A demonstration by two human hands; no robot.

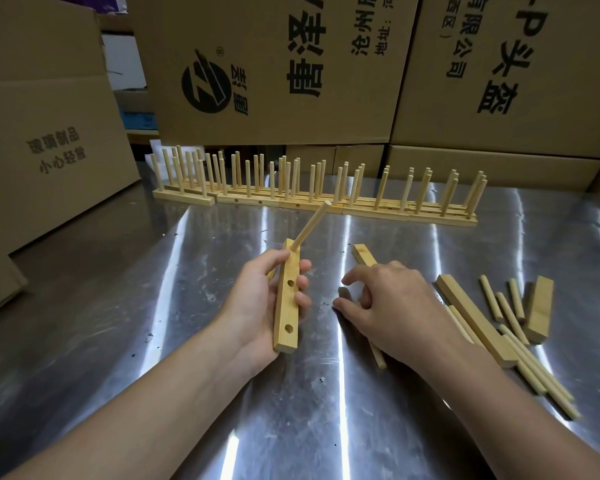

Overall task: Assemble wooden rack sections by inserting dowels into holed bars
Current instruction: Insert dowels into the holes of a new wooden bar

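Left hand: clenched round a pale rectangular wooden bar with round holes, thumb on its left side, fingertips wrapped over the right edge. The bar is held clear of the shiny metal tabletop, its long axis pointing away from the person. One round pale wooden dowel is seated in the far hole and is tilted away to the right. Two near holes are seen unfilled.

Right hand: released, fingers loosely curled, thumb and forefinger apart with nothing seen between them. It is placed just right of the held bar, over a second wooden bar and a loose dowel lying on the tabletop; contact with either cannot be told.

Right of that hand, a long loose bar, a short bar and scattered spare dowels are noted.

Along the far edge, a row of finished rack sections with upright dowels is lined up before printed brown cardboard boxes.
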